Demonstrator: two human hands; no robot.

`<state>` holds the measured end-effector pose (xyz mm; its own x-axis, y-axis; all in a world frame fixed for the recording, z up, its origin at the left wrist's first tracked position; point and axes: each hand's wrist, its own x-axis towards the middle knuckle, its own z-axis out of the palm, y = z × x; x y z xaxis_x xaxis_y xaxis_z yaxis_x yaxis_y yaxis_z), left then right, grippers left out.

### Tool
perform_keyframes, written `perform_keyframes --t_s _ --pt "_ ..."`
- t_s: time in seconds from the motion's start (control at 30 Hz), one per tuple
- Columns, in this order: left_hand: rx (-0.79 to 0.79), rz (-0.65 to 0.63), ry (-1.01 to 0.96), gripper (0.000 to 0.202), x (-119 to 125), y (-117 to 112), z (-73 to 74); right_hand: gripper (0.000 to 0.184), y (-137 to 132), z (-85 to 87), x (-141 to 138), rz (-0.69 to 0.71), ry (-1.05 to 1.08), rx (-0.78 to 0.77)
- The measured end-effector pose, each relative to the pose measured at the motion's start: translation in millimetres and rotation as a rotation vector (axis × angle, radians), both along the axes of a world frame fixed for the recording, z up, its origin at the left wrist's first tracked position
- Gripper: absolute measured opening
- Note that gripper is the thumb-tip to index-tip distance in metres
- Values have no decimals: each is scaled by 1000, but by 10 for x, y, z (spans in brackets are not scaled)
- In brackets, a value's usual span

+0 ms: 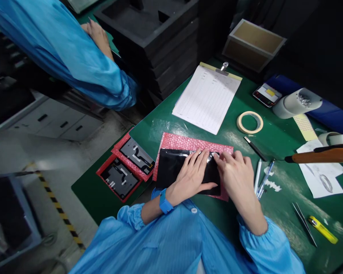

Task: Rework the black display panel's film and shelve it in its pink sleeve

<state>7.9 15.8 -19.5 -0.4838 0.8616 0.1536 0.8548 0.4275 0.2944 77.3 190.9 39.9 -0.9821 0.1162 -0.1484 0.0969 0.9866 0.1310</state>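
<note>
A flat, glossy black panel (171, 167) lies on a pink bubble-wrap bag (177, 140) at the table's near edge. Across the panel's right half rests my left hand (190, 175), flat, with the thumb spread away from the fingers and a blue band on the wrist. My right hand (236, 171) is closed in a pinch at the panel's upper right corner. A small whitish bit shows by its fingertips, too small to name. Left of the panel, two grey-and-black flat parts (137, 154) lie on pink bags.
A clipboard with a form (207, 97), a tape roll (249, 122), pens (257, 177), tweezers (304, 224), a yellow cutter (322, 229) and an orange-handled tool (322, 155) surround the work. A co-worker's sleeve (74, 57) reaches in at upper left, beside stacked black trays (171, 49).
</note>
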Motion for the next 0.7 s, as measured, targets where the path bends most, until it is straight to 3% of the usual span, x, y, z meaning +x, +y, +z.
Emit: perform_keyframes --t_s 0.2,0.7 --pt "23 -11 35 107 -8 0 -4 24 33 0 39 62 8 -25" --pt "35 11 85 108 -6 5 -4 29 125 -58 81 118 85 -65"
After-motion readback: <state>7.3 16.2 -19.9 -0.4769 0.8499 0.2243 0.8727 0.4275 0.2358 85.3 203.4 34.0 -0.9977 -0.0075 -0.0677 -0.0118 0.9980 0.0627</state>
